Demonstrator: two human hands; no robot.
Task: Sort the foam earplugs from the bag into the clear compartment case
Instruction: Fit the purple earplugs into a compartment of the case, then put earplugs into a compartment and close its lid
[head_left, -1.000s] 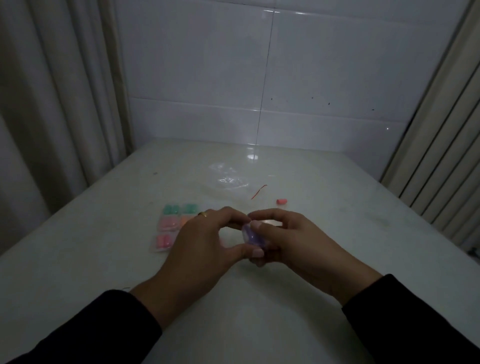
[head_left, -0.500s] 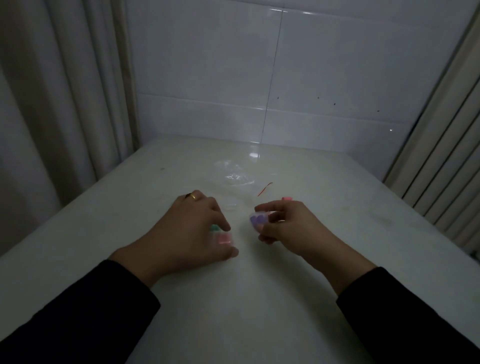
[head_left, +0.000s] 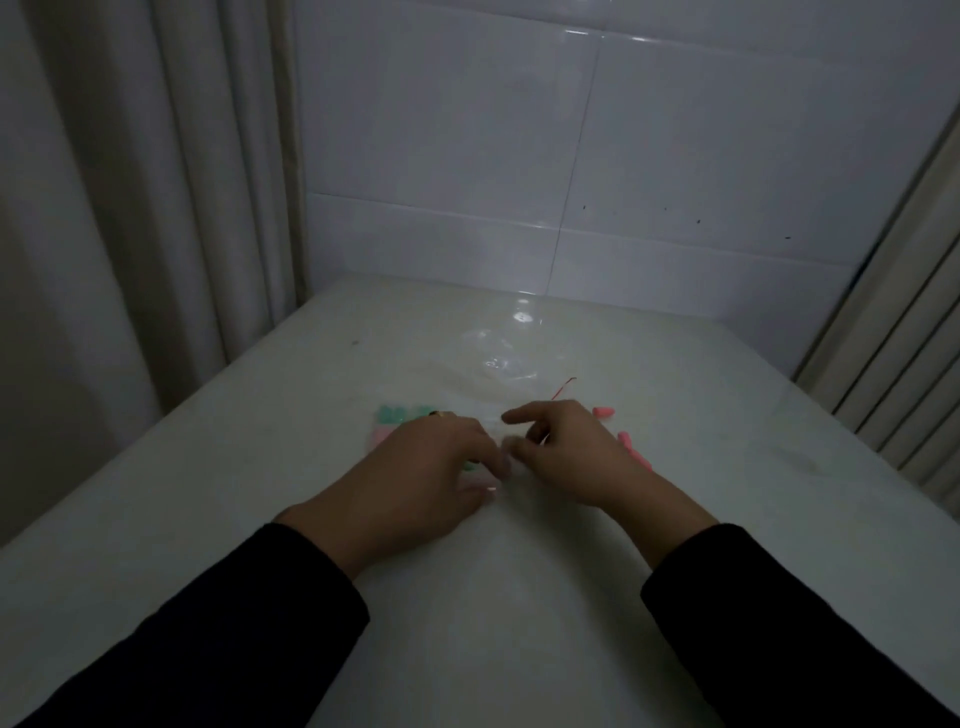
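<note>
A dim view looks down from the person's head onto a pale table (head_left: 291, 499) set against a white tiled wall (head_left: 467, 156), with a curtain (head_left: 130, 208) at the left. Two forearms in dark sleeves reach forward, and the hands meet near the middle of the table.

The left hand (head_left: 421, 467) lies palm down over the clear compartment case (head_left: 387, 423), hiding most of it. Its fingers curl downward onto the case; whether they grip it or only rest on it cannot be told. At the case's far left corner, green earplugs (head_left: 392, 414) show in one compartment, with a pale pink compartment just nearer.

The right hand (head_left: 566, 457) is just beside the left, their fingertips nearly touching. Its index finger points left, and the other fingers curl under; the blur hides whether they hold anything.

Loose pink earplugs (head_left: 631, 447) lie on the table just right of the right hand, and one more (head_left: 604, 412) sits a little farther back. The crumpled clear bag (head_left: 493, 358) lies beyond the hands, with a thin red strip (head_left: 563, 387) beside it.
</note>
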